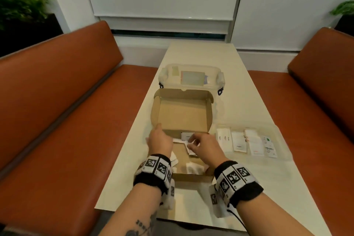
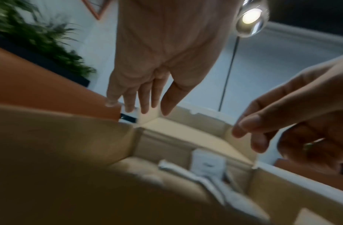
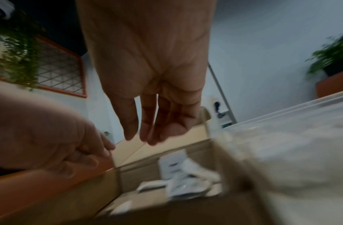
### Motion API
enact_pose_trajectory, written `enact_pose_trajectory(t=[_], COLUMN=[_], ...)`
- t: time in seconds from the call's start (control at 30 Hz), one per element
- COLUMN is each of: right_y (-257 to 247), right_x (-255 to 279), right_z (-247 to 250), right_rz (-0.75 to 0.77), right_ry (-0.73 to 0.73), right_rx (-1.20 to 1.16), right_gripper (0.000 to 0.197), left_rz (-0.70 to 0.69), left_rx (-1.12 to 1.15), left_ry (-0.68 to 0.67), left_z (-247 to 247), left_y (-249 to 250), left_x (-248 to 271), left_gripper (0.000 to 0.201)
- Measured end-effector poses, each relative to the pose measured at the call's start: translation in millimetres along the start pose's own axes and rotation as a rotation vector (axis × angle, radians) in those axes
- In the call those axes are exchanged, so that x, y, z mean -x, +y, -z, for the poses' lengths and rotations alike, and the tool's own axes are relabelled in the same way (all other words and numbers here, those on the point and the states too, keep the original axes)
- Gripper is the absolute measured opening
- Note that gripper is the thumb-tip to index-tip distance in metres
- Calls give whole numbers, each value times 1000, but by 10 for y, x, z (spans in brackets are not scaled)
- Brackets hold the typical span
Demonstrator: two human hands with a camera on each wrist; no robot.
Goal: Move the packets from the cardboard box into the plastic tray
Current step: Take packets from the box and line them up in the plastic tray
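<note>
The open cardboard box (image 1: 183, 115) lies on the table with its lid folded back, and several white packets (image 1: 188, 136) lie inside. Both hands hover over its near half. My left hand (image 1: 159, 138) is at the box's left wall, fingers straight and holding nothing. My right hand (image 1: 199, 144) hangs just above the packets, with nothing between its fingers. The left wrist view shows straight left fingers (image 2: 145, 106) over the box's corner (image 2: 61, 144). The right wrist view shows right fingers (image 3: 147, 134) above the packets (image 3: 172, 166). To the right, the clear plastic tray (image 1: 278, 130) holds several packets (image 1: 238, 142).
A clear lidded plastic container (image 1: 191, 76) stands right behind the box. Orange benches (image 1: 57, 111) flank the narrow cream table (image 1: 249, 101) on both sides. The table's near edge runs just below my wrists. Potted plants stand in the far corners.
</note>
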State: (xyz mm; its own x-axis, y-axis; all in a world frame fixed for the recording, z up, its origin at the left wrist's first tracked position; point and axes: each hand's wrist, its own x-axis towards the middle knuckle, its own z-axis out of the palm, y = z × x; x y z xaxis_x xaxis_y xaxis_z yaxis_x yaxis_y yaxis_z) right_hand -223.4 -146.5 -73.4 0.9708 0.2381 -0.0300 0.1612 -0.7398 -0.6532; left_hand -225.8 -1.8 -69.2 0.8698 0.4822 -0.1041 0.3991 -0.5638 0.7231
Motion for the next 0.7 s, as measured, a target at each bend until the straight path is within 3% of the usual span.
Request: enact_pose_trajectory(t=[0.17,0.3,0.47,0.57,0.7], right_y=[-293,-364,-454,-516,-531], right_x=[-47,-103,-203,-250,-287], right_z=[-423,-587,-733,-804,-815], right_rz=[-100,-174,-225,-223,-240], right_ry=[-147,-179,-212,-247,-292], right_rx=[103,201,257,355,303], right_gripper=[27,35,68,66,75], left_rz=[91,-45,-69,-71,-42], left_rx=[-36,40,56,73,81], left_ry=[-85,-154,-113,-111,-112], left_z=[212,209,184,178,160], left_y=[-427,-504,-503,-501,-483], left_x=[-73,-78,-53,-42,-59], left_gripper=[52,52,63,64,63])
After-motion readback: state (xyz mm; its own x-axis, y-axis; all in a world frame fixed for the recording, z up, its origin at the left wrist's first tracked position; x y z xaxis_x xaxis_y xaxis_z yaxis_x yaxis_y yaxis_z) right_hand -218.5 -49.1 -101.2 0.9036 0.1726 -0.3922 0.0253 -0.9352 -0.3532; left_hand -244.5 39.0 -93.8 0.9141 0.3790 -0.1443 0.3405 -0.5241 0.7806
